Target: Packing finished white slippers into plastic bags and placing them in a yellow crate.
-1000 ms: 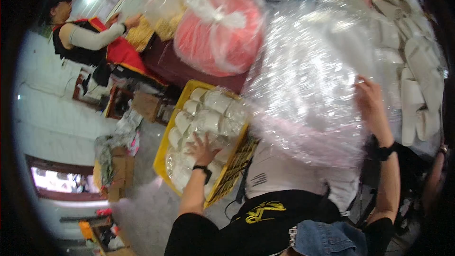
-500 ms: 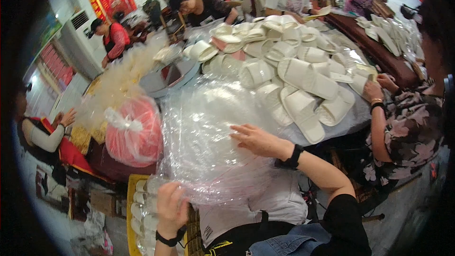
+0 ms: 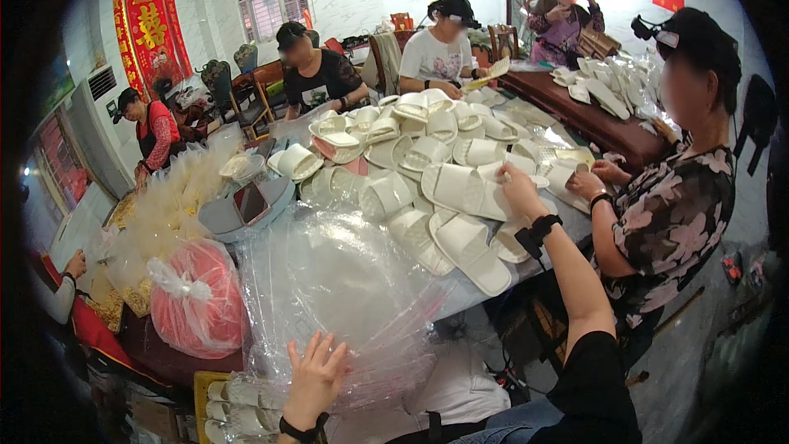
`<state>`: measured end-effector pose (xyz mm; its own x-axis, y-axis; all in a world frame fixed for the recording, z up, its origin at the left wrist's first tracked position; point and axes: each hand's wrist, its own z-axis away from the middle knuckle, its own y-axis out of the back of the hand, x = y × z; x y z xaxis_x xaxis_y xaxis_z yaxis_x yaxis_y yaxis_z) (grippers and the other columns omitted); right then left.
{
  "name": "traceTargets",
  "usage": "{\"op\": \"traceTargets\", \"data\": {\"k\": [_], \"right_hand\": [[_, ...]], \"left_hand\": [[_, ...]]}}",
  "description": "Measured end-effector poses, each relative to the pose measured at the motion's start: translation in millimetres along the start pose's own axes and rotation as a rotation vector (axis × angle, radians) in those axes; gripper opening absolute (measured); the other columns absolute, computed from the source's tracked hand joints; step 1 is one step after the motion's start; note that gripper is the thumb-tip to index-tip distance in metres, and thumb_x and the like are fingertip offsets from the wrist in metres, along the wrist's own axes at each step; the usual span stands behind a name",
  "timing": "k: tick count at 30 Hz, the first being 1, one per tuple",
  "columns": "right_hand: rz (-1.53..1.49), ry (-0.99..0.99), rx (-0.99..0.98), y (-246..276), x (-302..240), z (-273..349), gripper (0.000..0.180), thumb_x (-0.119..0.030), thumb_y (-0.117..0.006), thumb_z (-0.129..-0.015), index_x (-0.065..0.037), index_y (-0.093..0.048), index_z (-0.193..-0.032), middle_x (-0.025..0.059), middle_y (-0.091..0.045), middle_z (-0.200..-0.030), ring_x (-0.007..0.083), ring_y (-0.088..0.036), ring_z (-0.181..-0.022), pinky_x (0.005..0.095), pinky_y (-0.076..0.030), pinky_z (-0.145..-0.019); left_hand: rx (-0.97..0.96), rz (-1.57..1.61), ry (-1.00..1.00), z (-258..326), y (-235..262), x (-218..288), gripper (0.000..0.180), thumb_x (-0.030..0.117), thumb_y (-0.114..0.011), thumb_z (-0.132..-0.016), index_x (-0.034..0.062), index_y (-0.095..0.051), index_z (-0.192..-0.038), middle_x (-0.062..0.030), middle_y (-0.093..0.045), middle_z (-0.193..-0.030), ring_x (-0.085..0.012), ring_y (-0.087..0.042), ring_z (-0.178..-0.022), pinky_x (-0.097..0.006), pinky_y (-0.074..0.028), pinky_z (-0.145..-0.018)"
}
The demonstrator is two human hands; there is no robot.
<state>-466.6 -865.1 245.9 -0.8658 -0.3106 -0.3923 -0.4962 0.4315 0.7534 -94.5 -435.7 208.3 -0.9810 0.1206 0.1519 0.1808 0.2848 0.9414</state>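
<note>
My left hand [image 3: 316,374] lies with its fingers spread on a stack of clear plastic bags [image 3: 329,271] at the table's near edge. White slippers [image 3: 464,251] are heaped just beyond and to the right of the bags. Over this heap, my right hand [image 3: 523,195] has its fingers closed at the edge of a white slipper [image 3: 460,187]. The hand itself hides part of that slipper. Both of my wrists carry black bands.
A red bundle in a clear bag [image 3: 197,300] and a grey-blue tub [image 3: 246,210] stand left of the bags. Below them, a yellow crate [image 3: 201,411] holds slippers. Close on the right, a co-worker in a flowered top [image 3: 670,218] handles slippers; several other people sit or stand around.
My right hand has moved from the plastic bags to the slipper heap. The left hand has come down onto the bags' near part. The view has tilted up and right.
</note>
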Motion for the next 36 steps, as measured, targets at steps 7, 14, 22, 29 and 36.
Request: {"op": "traceTargets", "data": {"k": [7,14,22,29,36], "right_hand": [[-0.566,-0.036,-0.29,-27,20,-18,0.032,-0.004,-0.055,-0.089,-0.011,-0.08,-0.107,0.0147,-0.074,-0.1,0.0294,-0.07,-0.095,0.0372,-0.052,-0.086],[-0.356,-0.064,-0.108,-1,-6,2,0.031,-0.001,-0.057,-0.084,-0.005,-0.08,-0.105,0.0194,-0.074,-0.105,0.0295,-0.067,-0.104,0.0347,-0.049,-0.089],[-0.019,0.27,0.237,12,-56,43,0.019,-0.007,-0.064,-0.086,-0.007,-0.072,-0.104,0.0159,-0.066,-0.104,0.0361,-0.058,-0.115,0.0459,-0.047,-0.092],[-0.153,0.268,-0.089,18,-65,78,0.012,-0.009,-0.063,-0.088,-0.001,-0.068,-0.095,0.0177,-0.067,-0.094,0.0413,-0.065,-0.087,0.048,-0.053,-0.079],[-0.246,0.278,-0.387,28,-58,96,0.019,-0.007,-0.063,-0.085,0.001,-0.073,-0.1,0.0216,-0.071,-0.103,0.0412,-0.066,-0.099,0.0461,-0.053,-0.087]], "left_hand": [[0.02,0.035,-0.003,13,-8,-9,0.043,0.011,-0.071,-0.084,0.0099,-0.066,-0.127,-0.0176,-0.06,-0.135,-0.0402,-0.05,-0.134,-0.063,-0.031,-0.112],[-0.036,0.114,-0.064,4,-1,-4,0.045,0.029,-0.076,-0.086,0.0135,-0.067,-0.127,-0.0187,-0.056,-0.14,-0.0402,-0.048,-0.134,-0.056,-0.036,-0.108],[-0.029,0.077,-0.024,6,-10,-6,0.049,0.027,-0.078,-0.083,0.012,-0.065,-0.128,-0.0186,-0.053,-0.142,-0.0403,-0.044,-0.136,-0.055,-0.037,-0.106],[-0.011,0.092,0.0,9,-4,-2,0.049,0.021,-0.079,-0.081,0.0104,-0.065,-0.127,-0.0201,-0.053,-0.143,-0.0407,-0.045,-0.136,-0.053,-0.036,-0.107],[0.013,0.11,0.027,7,-11,-4,0.048,0.022,-0.078,-0.083,0.012,-0.065,-0.127,-0.018,-0.053,-0.145,-0.0388,-0.045,-0.137,-0.055,-0.036,-0.107]]}}
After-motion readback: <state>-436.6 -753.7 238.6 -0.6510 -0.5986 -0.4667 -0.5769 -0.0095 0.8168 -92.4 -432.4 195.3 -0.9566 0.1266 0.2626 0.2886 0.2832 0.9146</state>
